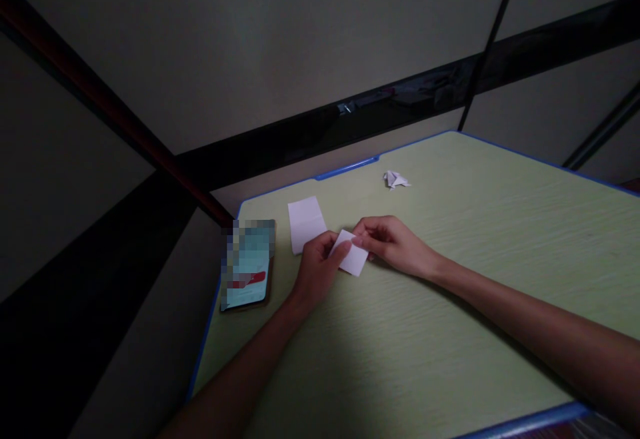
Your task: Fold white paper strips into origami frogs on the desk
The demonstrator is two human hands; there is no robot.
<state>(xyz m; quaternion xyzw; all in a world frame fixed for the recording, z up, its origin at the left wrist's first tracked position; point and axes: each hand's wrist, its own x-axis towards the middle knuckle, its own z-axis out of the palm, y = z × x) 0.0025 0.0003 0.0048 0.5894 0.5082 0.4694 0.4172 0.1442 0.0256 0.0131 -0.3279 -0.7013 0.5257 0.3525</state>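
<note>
A small white square of paper (353, 256) lies on the pale green table (450, 279) between both my hands. My left hand (316, 270) pinches its left edge with the thumb on top and the fingers curled. My right hand (393, 243) pinches its upper right edge with closed fingers. The paper seems to rest on or just above the table; I cannot tell which.
A second white sheet (305, 223) lies just behind my left hand. A phone (248, 266) with a lit screen sits at the table's left edge. A small folded white paper figure (395, 179) rests near the far edge. The table has a blue rim (345, 168).
</note>
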